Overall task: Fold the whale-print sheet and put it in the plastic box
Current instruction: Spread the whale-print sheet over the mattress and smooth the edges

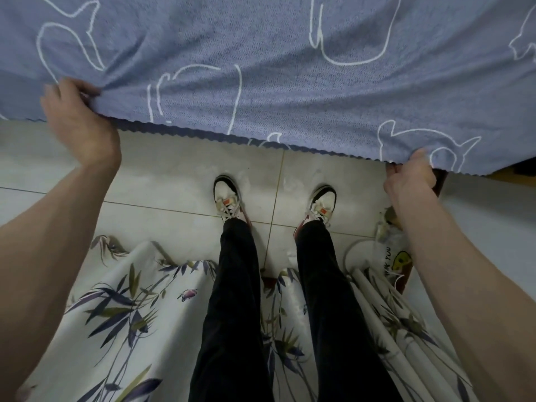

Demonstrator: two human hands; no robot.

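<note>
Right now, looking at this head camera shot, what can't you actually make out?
- Plastic box: nowhere in the head view; possibly outside the frame.
- Blue whale-print sheet: top and side edges cut off, so its full extent is unknown.
- Whatever is under the sheet: covered by it.
- Left hand: motion-blurred; fingertips tucked into the fabric.
- Right hand: fingertips hidden under the sheet's scalloped hem.
- White printed bag: lettering partly hidden by the right forearm.

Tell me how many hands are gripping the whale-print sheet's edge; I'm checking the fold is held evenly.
2. The left hand grips the whale-print sheet at its scalloped edge on the left; the right hand grips the same edge on the right.
</note>
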